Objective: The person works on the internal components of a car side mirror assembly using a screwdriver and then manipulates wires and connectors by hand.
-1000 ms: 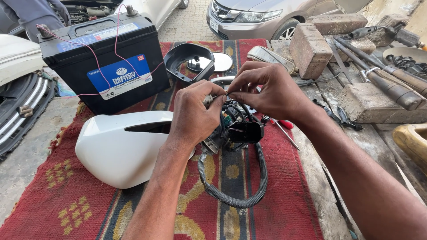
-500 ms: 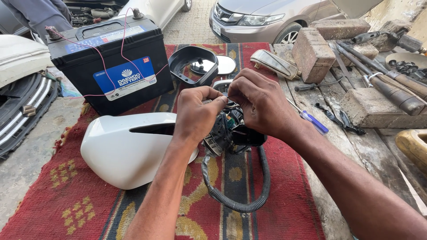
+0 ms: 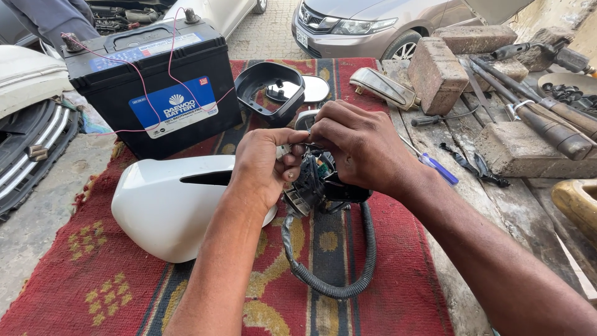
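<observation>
Red patterned rug [image 3: 93, 286] covers the table; at frame centre, the left hand [image 3: 264, 165] and right hand [image 3: 354, 146] both pinch a black mirror motor [image 3: 320, 186], beside a white mirror cover [image 3: 171, 205] at left

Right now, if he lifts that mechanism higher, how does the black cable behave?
Probably floppy: the cable sags in a loose loop onto the rug. Its sleeving looks ribbed, so likely grippy. It should trail below the hands, not hold shape.

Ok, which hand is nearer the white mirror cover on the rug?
Left. The left hand is directly over the white mirror cover's right edge, while the right hand is farther right, across the black motor assembly both hands hold.
</observation>
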